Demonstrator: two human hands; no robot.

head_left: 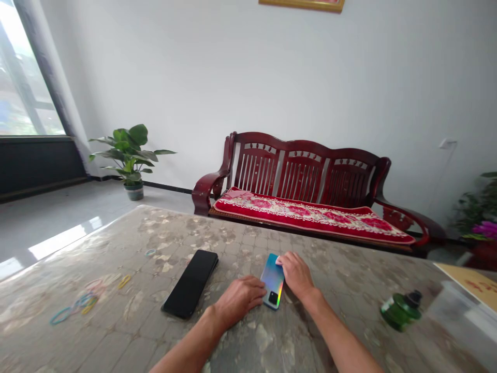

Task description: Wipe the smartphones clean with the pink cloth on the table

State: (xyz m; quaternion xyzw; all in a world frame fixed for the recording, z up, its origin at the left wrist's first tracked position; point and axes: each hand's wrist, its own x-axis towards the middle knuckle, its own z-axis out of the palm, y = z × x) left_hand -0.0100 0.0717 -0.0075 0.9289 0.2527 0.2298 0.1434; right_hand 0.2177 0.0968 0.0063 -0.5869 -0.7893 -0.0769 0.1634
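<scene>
Centrally, one glossy rectangular blue phone [273,280]; left hand [241,297], unclenched, touching its left edge; right hand [296,272] pinching a small white scrap [278,261] at the phone's far end.

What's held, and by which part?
Blue phone: left hand steadies its left edge near the camera; right hand, at its far right corner, seems to pinch something small and white, unidentifiable.

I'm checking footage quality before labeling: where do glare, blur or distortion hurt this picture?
Head view, left: the window is washed out, and bright patches glare on the floor; head view, middle: the blue phone shows a rainbow sheen near its camera; head view, lower right: the green bottle looks soft and tilted, perhaps from lens distortion.
</scene>
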